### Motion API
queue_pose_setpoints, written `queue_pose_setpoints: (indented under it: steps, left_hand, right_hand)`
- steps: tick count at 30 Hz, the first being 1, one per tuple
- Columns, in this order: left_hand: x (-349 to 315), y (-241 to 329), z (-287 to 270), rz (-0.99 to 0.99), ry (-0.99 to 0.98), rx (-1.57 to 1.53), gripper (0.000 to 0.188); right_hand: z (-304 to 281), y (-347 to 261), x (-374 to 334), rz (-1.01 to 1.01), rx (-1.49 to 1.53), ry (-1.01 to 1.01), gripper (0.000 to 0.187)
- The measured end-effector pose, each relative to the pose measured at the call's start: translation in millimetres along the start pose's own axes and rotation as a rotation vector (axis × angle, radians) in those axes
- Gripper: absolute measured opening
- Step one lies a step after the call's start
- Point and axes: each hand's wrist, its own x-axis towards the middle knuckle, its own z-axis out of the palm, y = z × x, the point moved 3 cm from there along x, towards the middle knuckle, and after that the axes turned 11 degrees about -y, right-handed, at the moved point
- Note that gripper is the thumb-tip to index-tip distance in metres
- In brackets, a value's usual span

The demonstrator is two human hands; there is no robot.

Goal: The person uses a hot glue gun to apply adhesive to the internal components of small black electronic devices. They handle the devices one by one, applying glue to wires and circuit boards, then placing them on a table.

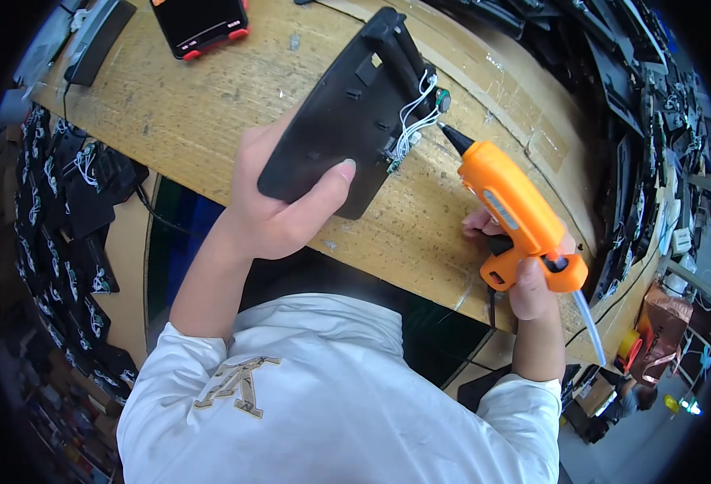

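My left hand (291, 198) grips a black plastic housing (331, 121) by its near end, thumb on top, and holds it tilted above the wooden table. White wires (410, 133) run along the housing's right side to a small green round component (442, 100) and a small circuit board (395, 164). In my right hand (531, 282) is an orange hot glue gun (512, 198), fingers wrapped round its handle. Its black nozzle (455, 139) points at the wires, close to the green component; whether it touches cannot be made out. A translucent glue stick (589, 327) sticks out of the gun's back.
A phone in a red-cornered case (202, 24) lies on the wooden table (154, 113) at the far left, near a grey-black device (101, 40). Several wired black housings (65, 266) are stacked at the left. More black parts (638, 161) crowd the right side, beyond cardboard (545, 133).
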Motion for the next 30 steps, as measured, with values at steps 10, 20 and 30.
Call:
queue_pose_setpoints:
  steps: [10,20,30]
  left_hand:
    - [4.1,0.0,-4.1,0.08,-0.049,0.105,0.041]
    - [3.5,-1.4,-5.4,0.104,-0.031,0.137,0.05]
    - [4.0,-0.4,-4.5,0.086,-0.036,0.114,0.05]
  right_hand:
    - [-5.2,14.4,-7.1,0.015,-0.3,-0.126,0.063]
    - [11.5,-9.4,-1.6,-0.102,-0.545,-0.168,0.058]
    - [21.3,-18.9,-1.7,-0.251,-0.791,-0.202,0.054]
